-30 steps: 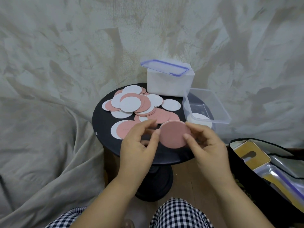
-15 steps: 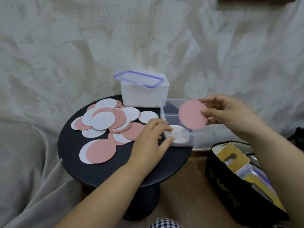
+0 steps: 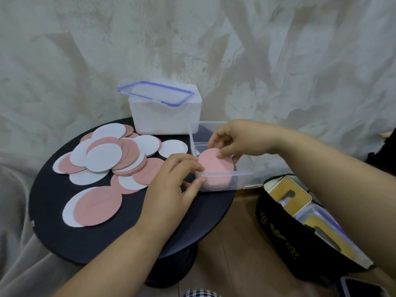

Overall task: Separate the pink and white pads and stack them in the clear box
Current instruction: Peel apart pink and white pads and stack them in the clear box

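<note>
A clear plastic box (image 3: 243, 173) stands at the right edge of the round black table (image 3: 111, 236). A pink pad (image 3: 214, 166) lies inside it on a small stack. My right hand (image 3: 237, 140) reaches into the box, its fingertips pinching the pad's far edge. At the box's near left corner rests my left hand (image 3: 171, 185), fingers touching the wall, nothing held. A loose heap of pink and white pads (image 3: 107, 155) covers the table's left and middle, and one pink pad on a white one (image 3: 96, 205) lies nearer me.
A white tub with a blue-rimmed clear lid (image 3: 165, 110) stands at the table's back. A black bag (image 3: 300, 228) with yellow packages sits on the floor at the right. Pale draped cloth fills the background and the left side.
My right hand has lowered the pink pad from above the box down onto the stack inside. My left hand stayed at the box's near corner.
</note>
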### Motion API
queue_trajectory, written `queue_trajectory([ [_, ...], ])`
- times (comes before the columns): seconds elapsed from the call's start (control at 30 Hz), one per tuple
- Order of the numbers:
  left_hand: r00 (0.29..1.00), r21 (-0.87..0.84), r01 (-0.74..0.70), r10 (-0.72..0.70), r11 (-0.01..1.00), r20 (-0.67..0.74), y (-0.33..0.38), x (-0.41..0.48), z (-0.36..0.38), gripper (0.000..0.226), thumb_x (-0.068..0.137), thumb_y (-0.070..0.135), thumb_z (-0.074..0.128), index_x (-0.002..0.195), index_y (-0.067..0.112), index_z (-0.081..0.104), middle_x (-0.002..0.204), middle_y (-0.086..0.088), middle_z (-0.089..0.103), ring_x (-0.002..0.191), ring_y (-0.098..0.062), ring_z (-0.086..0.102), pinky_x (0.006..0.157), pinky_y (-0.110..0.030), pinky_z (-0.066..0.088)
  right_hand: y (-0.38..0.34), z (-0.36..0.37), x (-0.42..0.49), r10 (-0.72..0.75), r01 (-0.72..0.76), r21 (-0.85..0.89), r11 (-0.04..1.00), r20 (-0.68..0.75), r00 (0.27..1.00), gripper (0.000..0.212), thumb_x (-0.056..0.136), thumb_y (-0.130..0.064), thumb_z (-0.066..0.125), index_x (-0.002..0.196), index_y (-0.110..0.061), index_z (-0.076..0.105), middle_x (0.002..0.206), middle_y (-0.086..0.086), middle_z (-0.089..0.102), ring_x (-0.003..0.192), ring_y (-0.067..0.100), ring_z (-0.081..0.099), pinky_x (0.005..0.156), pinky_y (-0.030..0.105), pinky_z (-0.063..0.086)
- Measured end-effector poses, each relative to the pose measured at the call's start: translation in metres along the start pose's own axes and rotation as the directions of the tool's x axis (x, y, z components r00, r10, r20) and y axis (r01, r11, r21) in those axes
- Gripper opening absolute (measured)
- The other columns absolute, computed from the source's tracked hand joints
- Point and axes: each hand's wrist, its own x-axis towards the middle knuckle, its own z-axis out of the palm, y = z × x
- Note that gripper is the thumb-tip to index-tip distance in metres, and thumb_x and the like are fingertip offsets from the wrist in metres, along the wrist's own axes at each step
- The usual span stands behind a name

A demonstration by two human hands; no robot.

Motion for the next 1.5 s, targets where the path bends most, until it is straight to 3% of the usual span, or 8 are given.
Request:
queue_trajectory([
  [0.3, 1.0, -0.038, 0.016, -0.016, 0.999, -0.006, 0.002, 0.001, 0.0, 0.017, 0.077, 0.015, 0.065, 0.094, 0.018, 0.063, 0.102, 0.014, 0.053, 0.09, 0.003, 0.054, 0.066, -0.006, 0.046, 0.005, -0.002, 0.012, 0.024, -0.017, -0.12, 0.993, 0.051, 0.998, 0.015, 0.085, -0.011, 0.064, 0.096, -0.021, 0.068, 0.088, -0.008, 0.064, 0.079, 0.017, 0.068, 0.068, 0.024, 0.058],
  [0.53, 1.0, -0.036, 0.018, -0.019, 0.999, -0.012, 0.002, 0.001, 0.0, 0.016, 0.077, 0.016, 0.065, 0.093, 0.017, 0.064, 0.103, 0.014, 0.053, 0.09, 0.002, 0.054, 0.065, -0.011, 0.048, 0.002, 0.002, 0.017, 0.046, -0.017, -0.272, 0.962, 0.099, 0.994, 0.018, 0.087, -0.018, 0.063, 0.104, -0.022, 0.067, 0.082, -0.014, 0.063, 0.068, 0.003, 0.063, 0.056, 0.006, 0.046],
  [0.83, 0.999, -0.048, 0.036, -0.036, 0.998, -0.007, 0.002, 0.0, -0.001, 0.014, 0.077, 0.017, 0.065, 0.092, 0.018, 0.064, 0.102, 0.016, 0.054, 0.088, 0.002, 0.055, 0.065, -0.006, 0.045, -0.005, 0.003, 0.015, 0.067, -0.015, -0.367, 0.93, 0.129, 0.989, 0.042, 0.073, -0.029, 0.077, 0.113, -0.022, 0.064, 0.1, -0.009, 0.067, 0.092, 0.017, 0.065, 0.087, 0.03, 0.052],
  [1.0, 1.0, -0.059, 0.024, -0.024, 0.998, -0.001, 0.001, -0.001, -0.002, 0.018, 0.08, 0.031, 0.057, 0.092, 0.02, 0.063, 0.099, 0.018, 0.052, 0.086, -0.001, 0.055, 0.065, -0.008, 0.047, -0.007, 0.005, 0.015, 0.07, -0.013, -0.421, 0.907, 0.12, 0.99, 0.042, 0.074, -0.03, 0.076, 0.113, -0.022, 0.063, 0.092, -0.014, 0.062, 0.09, 0.015, 0.064, 0.083, 0.025, 0.051],
  [1.2, 0.998, -0.078, 0.058, -0.057, 0.995, 0.016, 0.002, -0.001, -0.005, 0.018, 0.08, 0.028, 0.059, 0.094, 0.019, 0.066, 0.101, 0.018, 0.056, 0.085, -0.001, 0.058, 0.067, -0.014, 0.05, -0.01, 0.007, 0.012, 0.039, 0.016, -0.472, 0.882, 0.107, 0.994, 0.038, 0.078, -0.03, 0.072, 0.115, -0.024, 0.064, 0.102, -0.012, 0.065, 0.084, 0.003, 0.058, 0.075, 0.015, 0.045],
  [1.37, 0.99, -0.102, 0.143, -0.144, 0.984, 0.002, 0.007, -0.007, -0.025, 0.023, 0.084, 0.008, 0.064, 0.102, 0.022, 0.068, 0.104, 0.023, 0.059, 0.095, 0.005, 0.058, 0.076, -0.008, 0.047, -0.02, 0.008, -0.003, 0.003, 0.002, -0.567, 0.824, 0.008, 1.0, 0.038, 0.086, -0.033, 0.062, 0.124, -0.026, 0.058, 0.125, -0.008, 0.057, 0.099, 0.007, 0.051, 0.086, 0.021, 0.04],
  [1.5, 0.974, 0.042, 0.209, -0.205, 0.977, -0.098, 0.002, -0.026, -0.063, 0.016, 0.084, 0.02, 0.06, 0.097, 0.025, 0.069, 0.101, 0.025, 0.061, 0.101, 0.008, 0.053, 0.084, -0.002, 0.038, -0.041, 0.016, -0.018, -0.192, 0.102, -0.39, 0.915, -0.199, 0.961, 0.027, 0.087, -0.029, 0.062, 0.114, -0.027, 0.064, 0.116, -0.009, 0.061, 0.095, 0.001, 0.051, 0.092, 0.024, 0.044],
])
